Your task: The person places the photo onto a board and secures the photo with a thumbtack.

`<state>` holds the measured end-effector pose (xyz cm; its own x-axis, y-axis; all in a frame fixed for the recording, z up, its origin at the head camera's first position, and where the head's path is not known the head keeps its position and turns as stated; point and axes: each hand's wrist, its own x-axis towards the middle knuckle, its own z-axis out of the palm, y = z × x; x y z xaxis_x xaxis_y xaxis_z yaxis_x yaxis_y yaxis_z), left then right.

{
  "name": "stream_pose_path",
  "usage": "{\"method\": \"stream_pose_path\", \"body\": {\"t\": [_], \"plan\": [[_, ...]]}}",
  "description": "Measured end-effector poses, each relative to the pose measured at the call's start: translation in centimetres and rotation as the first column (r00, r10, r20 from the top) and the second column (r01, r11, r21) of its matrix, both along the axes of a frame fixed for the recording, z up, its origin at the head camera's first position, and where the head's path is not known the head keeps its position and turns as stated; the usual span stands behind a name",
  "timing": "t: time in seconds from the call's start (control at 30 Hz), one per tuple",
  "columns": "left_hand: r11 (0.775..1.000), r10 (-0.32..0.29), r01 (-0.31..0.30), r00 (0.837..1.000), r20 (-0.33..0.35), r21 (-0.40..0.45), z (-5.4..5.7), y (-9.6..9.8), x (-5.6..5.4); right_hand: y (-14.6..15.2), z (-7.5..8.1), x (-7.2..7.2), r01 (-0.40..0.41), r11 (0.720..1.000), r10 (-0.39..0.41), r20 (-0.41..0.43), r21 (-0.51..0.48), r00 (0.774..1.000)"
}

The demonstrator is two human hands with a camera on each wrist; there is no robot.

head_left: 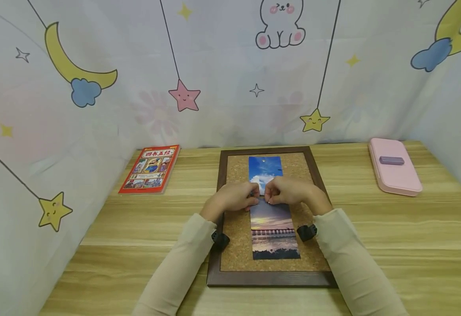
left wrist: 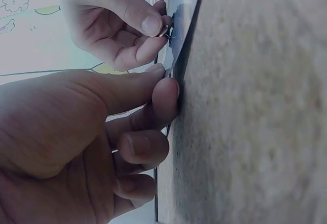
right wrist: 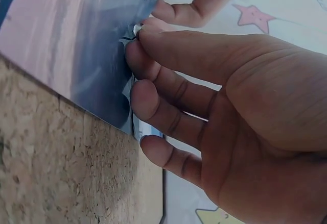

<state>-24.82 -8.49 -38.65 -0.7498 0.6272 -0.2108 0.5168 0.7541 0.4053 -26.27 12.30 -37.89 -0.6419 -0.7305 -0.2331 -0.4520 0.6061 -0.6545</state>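
Two photos lie one above the other on a framed cork board [head_left: 236, 256]. The upper one, a blue sky photo [head_left: 264, 166], has a small gold dot at its top edge. The lower one is a sunset pier photo [head_left: 274, 243]. At this photo's top edge, my left hand [head_left: 236, 195] pinches its upper left corner between thumb and index finger. Beside it, my right hand [head_left: 291, 191] pinches a small shiny thumbtack [right wrist: 137, 29] between thumb and index fingertip, right at the photo's top edge. The tack's point is mostly hidden by fingers.
A red book [head_left: 149, 170] lies at the back left of the wooden table [head_left: 135, 237]. At the back right is a pink case [head_left: 396, 169] with a purple clasp. Behind the table hangs a white curtain [head_left: 222, 57] printed with stars and moons.
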Motion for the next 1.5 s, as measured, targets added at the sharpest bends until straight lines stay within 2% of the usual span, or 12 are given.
{"method": "stream_pose_path", "body": {"t": [0.4, 0.63, 0.97, 1.5], "plan": [[1.000, 0.017, -0.017, 0.999, -0.029, -0.004, 0.05, 0.11, 0.01, -0.25, -0.14, -0.12, -0.004, 1.000, 0.004, 0.002, -0.029, 1.000], [1.000, 0.029, -0.029, 0.999, -0.029, -0.011, 0.01, 0.12, 0.00, -0.23, -0.11, -0.12, 0.040, 0.999, -0.040, 0.018, -0.021, 0.999], [1.000, 0.025, -0.025, 1.000, -0.020, 0.000, -0.01, 0.03, 0.09, 0.11, -0.15, -0.12, 0.043, 0.999, -0.043, 0.008, -0.007, 0.999], [1.000, 0.024, -0.024, 0.999, -0.026, -0.003, -0.07, 0.10, 0.22, 0.63, -0.71, -0.33, 0.025, 0.999, -0.024, 0.019, -0.041, 1.000]]}}
